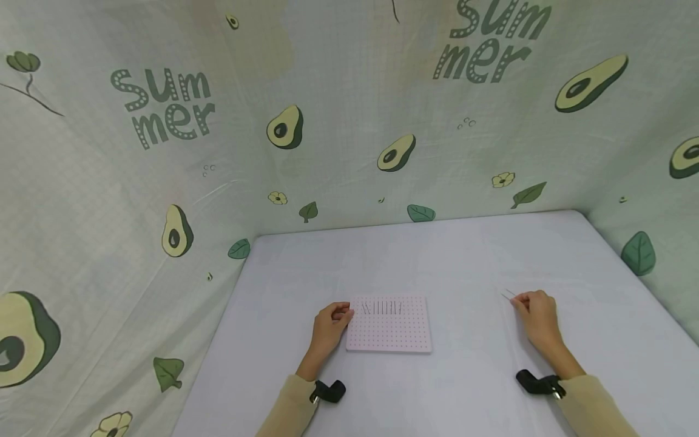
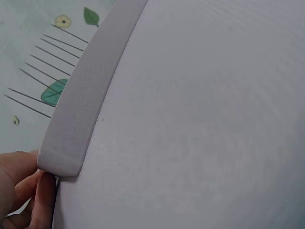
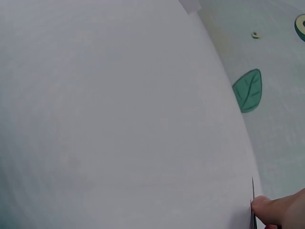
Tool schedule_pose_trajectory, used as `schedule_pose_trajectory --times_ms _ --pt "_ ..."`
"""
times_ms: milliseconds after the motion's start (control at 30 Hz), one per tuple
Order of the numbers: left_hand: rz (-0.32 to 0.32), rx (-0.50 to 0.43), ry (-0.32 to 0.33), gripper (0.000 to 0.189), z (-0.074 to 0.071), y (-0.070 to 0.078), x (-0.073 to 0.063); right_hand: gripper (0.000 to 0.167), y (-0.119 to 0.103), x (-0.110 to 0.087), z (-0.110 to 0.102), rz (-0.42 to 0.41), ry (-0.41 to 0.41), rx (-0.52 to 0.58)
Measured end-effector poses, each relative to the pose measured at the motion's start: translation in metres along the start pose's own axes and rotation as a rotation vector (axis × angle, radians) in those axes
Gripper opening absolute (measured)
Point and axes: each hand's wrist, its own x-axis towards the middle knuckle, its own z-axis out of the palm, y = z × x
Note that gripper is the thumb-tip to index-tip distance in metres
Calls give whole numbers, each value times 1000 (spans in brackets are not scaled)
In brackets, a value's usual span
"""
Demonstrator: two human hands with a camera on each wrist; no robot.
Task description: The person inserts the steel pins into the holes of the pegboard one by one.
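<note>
A pale pink pegboard (image 1: 389, 331) with a grid of small holes lies on the table. Several thin metal pins (image 1: 388, 308) form a row near its far edge; the left wrist view shows such pins (image 2: 62, 57) sticking out from the board's face (image 2: 78, 112). My left hand (image 1: 329, 328) pinches the board's far left corner, fingertips (image 2: 45, 188) against its edge. Off to the right, above the table, my right hand (image 1: 537, 318) pinches slender pointed metal (image 3: 253, 191). Two fine lines project from its fingertips in the head view; whether these are pins or tool tips is unclear.
The white table (image 1: 464, 261) has a hanging cloth (image 1: 338, 176) printed with avocados and leaves behind it and at its sides. A black wrist mount (image 1: 329, 391) is strapped to the left wrist, another mount (image 1: 537, 383) to the right.
</note>
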Motion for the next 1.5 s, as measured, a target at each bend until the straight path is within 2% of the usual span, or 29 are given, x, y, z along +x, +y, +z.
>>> schedule_pose_trajectory --times_ms 233,433,600,700,933,1200,1500 --pt "-5 0 -6 25 0 -1 1 12 -1 0 1 -43 42 10" --pt "4 3 -9 26 -1 -1 -1 10 -8 -2 2 -42 82 44" --pt "9 -1 -10 26 -2 0 -3 14 -15 -5 4 -10 82 115" --pt "16 0 -8 26 -3 0 -4 16 -19 -6 6 -18 93 174" --pt "14 0 -10 26 -5 -1 -5 7 -28 -7 7 -18 160 249" --pt "20 4 -12 27 -6 -2 -6 5 -38 -6 7 19 158 293" --pt "19 1 -12 27 -6 -2 -6 5 -51 -3 9 -31 137 361"
